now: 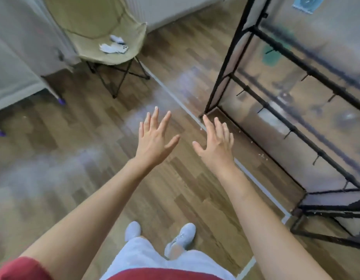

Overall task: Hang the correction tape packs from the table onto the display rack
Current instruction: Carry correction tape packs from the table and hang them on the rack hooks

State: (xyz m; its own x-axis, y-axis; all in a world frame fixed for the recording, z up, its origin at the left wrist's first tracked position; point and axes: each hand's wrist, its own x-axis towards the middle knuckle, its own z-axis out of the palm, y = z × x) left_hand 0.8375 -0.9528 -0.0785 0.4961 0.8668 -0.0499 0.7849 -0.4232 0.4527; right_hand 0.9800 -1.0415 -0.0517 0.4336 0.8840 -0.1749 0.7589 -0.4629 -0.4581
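Note:
My left hand (154, 139) and my right hand (214, 143) are stretched out over the wooden floor, fingers spread and straight, holding nothing. The black display rack (280, 85) stands to the right, with bare hooks along its bars. Two packs hang on it, blurred: a blue one (305, 4) at the top and a green one (272, 56) lower down. A table draped in grey cloth (17, 63) is at the left; its top is out of view, so no packs on it can be seen.
A beige folding chair (106, 35) with white items (113, 47) on its seat stands ahead at the left. White tape lines (175, 93) run across the floor beside the rack. My feet in white shoes are at the bottom centre.

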